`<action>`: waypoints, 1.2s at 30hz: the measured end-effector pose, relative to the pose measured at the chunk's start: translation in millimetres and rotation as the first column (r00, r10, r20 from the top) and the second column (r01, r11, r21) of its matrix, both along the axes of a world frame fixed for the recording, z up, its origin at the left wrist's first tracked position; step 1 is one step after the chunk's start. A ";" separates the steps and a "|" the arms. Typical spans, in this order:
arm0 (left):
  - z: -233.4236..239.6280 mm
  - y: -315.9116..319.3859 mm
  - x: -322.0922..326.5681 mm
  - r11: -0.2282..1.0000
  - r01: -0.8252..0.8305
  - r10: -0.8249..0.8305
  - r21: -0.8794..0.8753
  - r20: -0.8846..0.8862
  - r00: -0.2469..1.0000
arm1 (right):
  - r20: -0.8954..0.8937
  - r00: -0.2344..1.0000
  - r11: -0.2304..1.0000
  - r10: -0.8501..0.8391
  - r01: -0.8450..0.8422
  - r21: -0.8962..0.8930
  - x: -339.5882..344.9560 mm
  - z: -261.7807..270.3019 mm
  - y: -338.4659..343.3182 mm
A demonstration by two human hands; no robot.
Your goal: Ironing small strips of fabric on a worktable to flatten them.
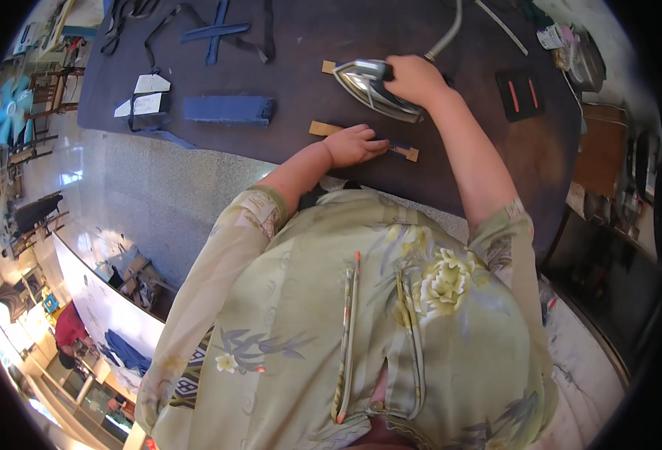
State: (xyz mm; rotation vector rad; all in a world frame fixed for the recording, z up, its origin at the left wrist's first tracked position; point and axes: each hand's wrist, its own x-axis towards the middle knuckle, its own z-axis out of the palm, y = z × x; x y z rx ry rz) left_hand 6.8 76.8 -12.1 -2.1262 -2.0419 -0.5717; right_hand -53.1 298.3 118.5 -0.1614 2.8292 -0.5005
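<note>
My right hand point(416, 83) grips the dark handle of a silver electric iron point(367, 84), its tip pointing left. Beside the tip, the end of a tan card piece point(328, 67) sticks out. I cannot tell whether the soleplate touches the cloth. My left hand point(358, 147) lies palm down over a narrow tan strip point(324, 129), apparently card, holding it near the table's front edge. Both strip ends show past the hand, with a bit of dark blue fabric at the right end; the middle is hidden under my fingers.
On the dark-covered table point(286, 84) lie a folded blue denim piece point(228, 109), crossed blue strips point(215, 31), white paper patterns point(146, 104) and a black pad with two red strips point(521, 95). The iron's hose point(449, 34) runs rearward. A person in red point(71, 326) bends at lower left.
</note>
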 end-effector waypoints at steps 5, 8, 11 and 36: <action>0.7 -0.1 2.9 1.000 -0.010 0.011 -0.018 0.027 1.000 | 0.005 0.988 0.988 -0.152 0.152 0.031 96.2 40.1 34.8; 0.8 -0.2 2.6 0.999 -0.006 0.006 -0.035 0.012 1.000 | 0.049 0.990 0.985 -0.131 0.124 0.118 139.7 43.8 49.3; 3.9 -0.1 1.3 1.000 0.005 -0.005 -0.001 0.025 1.000 | 0.070 0.996 0.990 -0.055 0.045 0.136 166.9 35.0 57.6; -7.8 -47.7 -3.6 0.918 -0.394 0.386 -0.041 0.313 0.868 | -0.077 0.995 0.991 0.060 -0.050 0.127 183.4 -0.6 17.9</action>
